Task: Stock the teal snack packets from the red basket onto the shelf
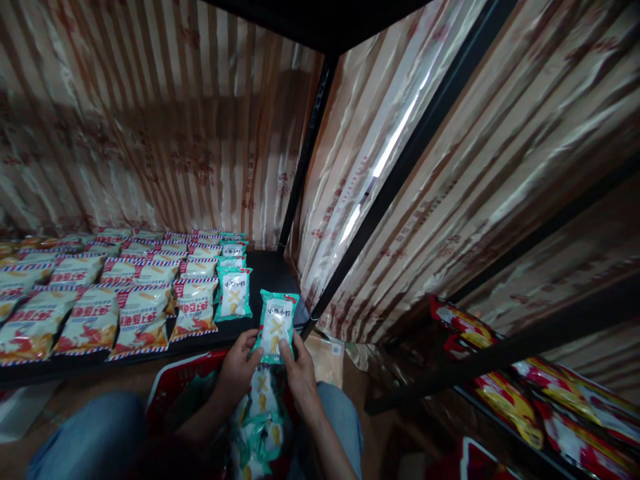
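Observation:
A green snack bag [277,325] with a white label is held upright between both hands, above the basket and just in front of the shelf's edge. My left hand [243,363] grips its lower left side. My right hand [299,367] closes on the lower right side, with the thumb across the front. Below the hands, more green snack bags [260,433] lie in a red basket [173,380]. On the dark shelf [273,270], a column of matching green bags [234,295] stands just left of the held one.
Rows of white and red snack bags [143,320] fill the shelf to the left. A black upright post [307,153] rises at the corner, backed by patterned curtains [210,133]. On the right, a lower shelf holds red and yellow packets [505,400]; another red basket [483,460] sits below.

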`<state>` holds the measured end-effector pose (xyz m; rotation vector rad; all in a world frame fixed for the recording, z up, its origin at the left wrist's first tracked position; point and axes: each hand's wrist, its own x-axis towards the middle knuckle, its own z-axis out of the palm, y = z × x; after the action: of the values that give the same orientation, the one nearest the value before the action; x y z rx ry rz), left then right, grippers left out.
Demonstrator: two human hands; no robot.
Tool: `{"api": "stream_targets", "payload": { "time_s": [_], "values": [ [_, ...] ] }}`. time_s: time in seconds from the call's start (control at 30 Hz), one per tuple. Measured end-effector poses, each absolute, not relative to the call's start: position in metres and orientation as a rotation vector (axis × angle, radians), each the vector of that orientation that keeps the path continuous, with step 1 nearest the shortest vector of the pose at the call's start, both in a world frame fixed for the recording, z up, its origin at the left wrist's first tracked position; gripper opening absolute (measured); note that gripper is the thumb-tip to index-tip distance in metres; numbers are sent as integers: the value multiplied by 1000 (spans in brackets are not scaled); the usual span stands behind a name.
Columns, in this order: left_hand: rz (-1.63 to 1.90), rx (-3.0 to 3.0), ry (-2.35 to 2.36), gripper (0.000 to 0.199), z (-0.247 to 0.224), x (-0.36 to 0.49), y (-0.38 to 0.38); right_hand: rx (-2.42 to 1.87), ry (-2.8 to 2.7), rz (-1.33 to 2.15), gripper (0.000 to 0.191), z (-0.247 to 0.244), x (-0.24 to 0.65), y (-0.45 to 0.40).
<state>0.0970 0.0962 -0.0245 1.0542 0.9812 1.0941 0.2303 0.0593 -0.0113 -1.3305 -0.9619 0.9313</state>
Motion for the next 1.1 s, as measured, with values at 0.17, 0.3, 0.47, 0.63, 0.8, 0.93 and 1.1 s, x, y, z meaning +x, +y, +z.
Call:
{"api": "stream_targets", "payload": {
  "time_s": [0.17,0.3,0.47,0.63,0.8,0.93,1.1],
  "values": [
    [1148,1136,1034,40,-30,98,109,-1320,-997,915,53,-12,233,73],
    [1180,1200,1102,37,-27,100,114,-1321,-999,871,53,-16,235,84],
    [1148,1264,1135,36,-17,102,117,-1327,-1000,857,53,-10,237,92],
    [1123,1246,1149,37,-18,104,118,-1373,-1029,853,51,-6,239,95],
    [1076,1302,1105,38,-19,104,117,-1370,-1064,845,50,-10,240,97],
    [1057,1330,1068,40,-14,104,116,-1377,-1069,846,49,-10,241,98],
    [1046,1337,1069,43,-11,104,116,-1428,-1054,830,51,-9,243,102]
  ]
}}
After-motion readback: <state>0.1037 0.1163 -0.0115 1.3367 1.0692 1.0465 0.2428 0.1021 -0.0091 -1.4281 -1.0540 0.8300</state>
